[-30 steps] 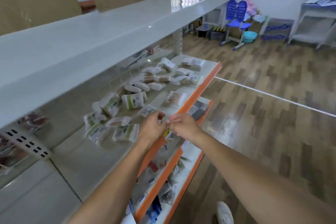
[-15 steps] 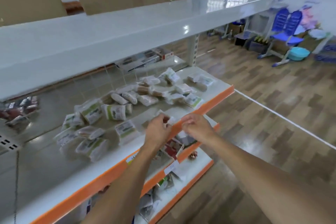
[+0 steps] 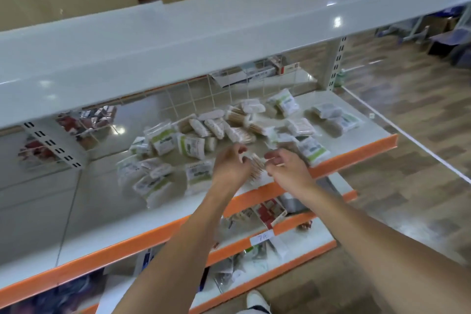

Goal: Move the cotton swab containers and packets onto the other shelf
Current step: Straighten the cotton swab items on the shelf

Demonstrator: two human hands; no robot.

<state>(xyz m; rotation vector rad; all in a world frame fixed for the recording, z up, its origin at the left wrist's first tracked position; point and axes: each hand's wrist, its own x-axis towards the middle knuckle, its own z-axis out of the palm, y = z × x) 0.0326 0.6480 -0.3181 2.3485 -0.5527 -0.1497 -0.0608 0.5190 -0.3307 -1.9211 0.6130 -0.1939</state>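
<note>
Where packets crowd, hands amid clutter

left hand and right hand now apart — swab packet exposed between them, lifted over shelf edge

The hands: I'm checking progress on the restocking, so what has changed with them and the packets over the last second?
Both hands, left hand and right hand, have risen from the orange shelf edge to just over the shelf, and now hold a swab packet between them. The camera has swung left. The pile of packets on the shelf lies as before.
</note>
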